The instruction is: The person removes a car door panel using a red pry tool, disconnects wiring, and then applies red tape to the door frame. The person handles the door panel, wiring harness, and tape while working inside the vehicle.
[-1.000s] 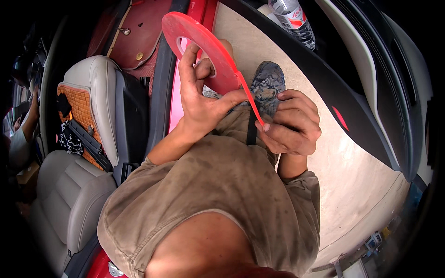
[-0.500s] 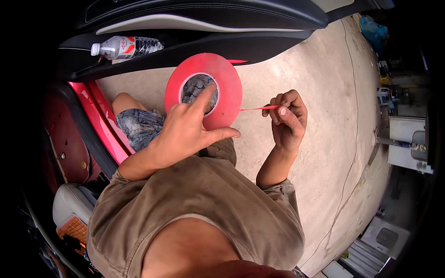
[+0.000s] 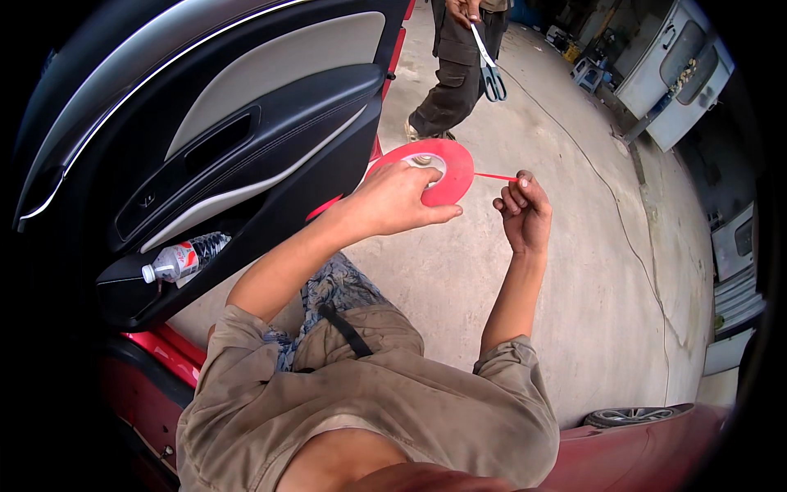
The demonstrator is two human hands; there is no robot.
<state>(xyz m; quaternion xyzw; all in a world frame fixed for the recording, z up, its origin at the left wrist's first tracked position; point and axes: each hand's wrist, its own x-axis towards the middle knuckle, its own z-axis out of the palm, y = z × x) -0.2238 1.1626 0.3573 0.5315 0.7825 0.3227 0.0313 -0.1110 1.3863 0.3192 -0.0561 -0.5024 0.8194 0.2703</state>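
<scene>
A wide, flat roll of red tape (image 3: 457,174) hangs from my left hand (image 3: 392,198), whose fingers reach into its white core. The thumb of that hand sticks out below the roll. Between finger and thumb, my right hand (image 3: 529,220) pinches the end of a thin red strip (image 3: 494,176). This strip runs straight from the roll's right edge. Beyond the roll stands another person in dark trousers (image 3: 456,74), whose hand (image 3: 465,10) holds scissors (image 3: 493,80) with the dark handles hanging downward.
On the left is an open car door (image 3: 275,156), with a plastic bottle (image 3: 187,257) lying in its pocket. A red car body panel (image 3: 631,451) with a wheel is at the lower right. White door-like panels (image 3: 679,74) stand at the far right on the concrete floor (image 3: 590,271).
The view has swung up, bringing the other person and the scissors into sight. The roll has tilted flatter and my hands reach further forward. My right hand still grips the strip.
</scene>
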